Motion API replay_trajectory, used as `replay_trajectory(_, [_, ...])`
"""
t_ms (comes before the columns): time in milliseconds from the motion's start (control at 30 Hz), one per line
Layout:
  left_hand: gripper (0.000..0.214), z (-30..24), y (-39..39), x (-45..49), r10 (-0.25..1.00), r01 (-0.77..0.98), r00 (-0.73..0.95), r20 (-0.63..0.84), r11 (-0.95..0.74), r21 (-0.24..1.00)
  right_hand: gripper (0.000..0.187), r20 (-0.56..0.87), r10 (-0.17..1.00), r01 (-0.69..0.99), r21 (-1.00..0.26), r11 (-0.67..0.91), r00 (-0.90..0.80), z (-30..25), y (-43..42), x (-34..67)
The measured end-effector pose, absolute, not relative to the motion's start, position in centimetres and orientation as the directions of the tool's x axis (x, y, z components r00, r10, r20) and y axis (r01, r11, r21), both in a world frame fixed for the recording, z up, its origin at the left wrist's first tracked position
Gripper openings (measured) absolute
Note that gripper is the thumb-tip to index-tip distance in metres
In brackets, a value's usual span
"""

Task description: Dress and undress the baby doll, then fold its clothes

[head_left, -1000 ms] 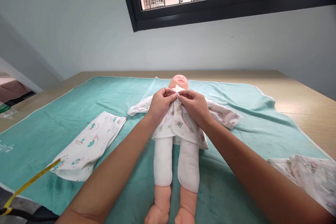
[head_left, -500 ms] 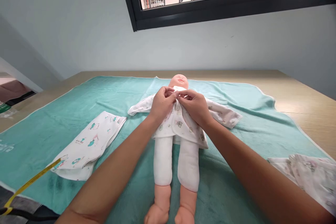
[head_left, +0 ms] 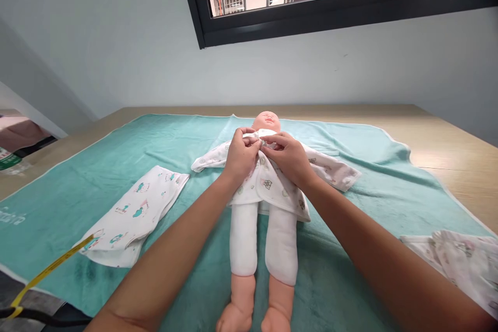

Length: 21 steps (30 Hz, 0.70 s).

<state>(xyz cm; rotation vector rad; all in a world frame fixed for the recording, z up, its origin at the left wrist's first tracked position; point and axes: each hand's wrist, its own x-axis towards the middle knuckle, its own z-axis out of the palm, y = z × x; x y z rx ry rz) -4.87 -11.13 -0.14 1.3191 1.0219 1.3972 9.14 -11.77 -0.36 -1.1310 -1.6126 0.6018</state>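
Note:
A baby doll (head_left: pixel 243 241) lies on its back on a teal blanket (head_left: pixel 187 264), feet toward me. It wears a white printed baby jacket (head_left: pixel 272 189) with long sleeves spread to both sides. My left hand (head_left: pixel 243 153) pinches the jacket's front edge just below the neck. Meeting it at the same spot, my right hand (head_left: pixel 286 155) pinches the opposite edge of the jacket front. The fingertips of both hands nearly touch, and they hide the fastening between them. Lower down, the jacket's front flaps part over the doll's white legs.
A folded white printed cloth (head_left: pixel 136 215) lies on the blanket at left. Crumpled printed baby clothing (head_left: pixel 462 259) lies at right. A yellow strip on a black cord (head_left: pixel 54 264) shows at lower left. A plastic bottle (head_left: pixel 11 161) lies at the far left. Behind the table (head_left: pixel 455 150) is a wall with a barred window.
The fingers of both hands have shifted slightly at the jacket's neckline, still pinching it. The whole view has moved a little; the doll and cloths lie as before.

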Motion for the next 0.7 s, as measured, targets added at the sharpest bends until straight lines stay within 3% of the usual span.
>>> replay_trajectory(300, [0.027,0.3,-11.3,-4.8,0.981,-0.094,0.012,0.195,-0.193,0.977,0.016,0.461,0.887,0.278,-0.851,0.444,-0.007,-0.7,-11.6,9.3])
replay_trajectory(533, [0.026,-1.0,-10.6,-4.9,0.957,-0.007,0.01,0.289,-0.289,0.957,0.015,0.479,0.878,0.316,-0.832,0.456,-0.004,-0.7,-11.8,9.1])
replay_trajectory(700, [0.027,-0.8,-10.6,-4.9,0.972,-0.099,0.022,0.232,-0.229,0.968,0.019,0.536,0.844,0.35,-0.796,0.494,0.026,-1.0,-11.9,9.0])
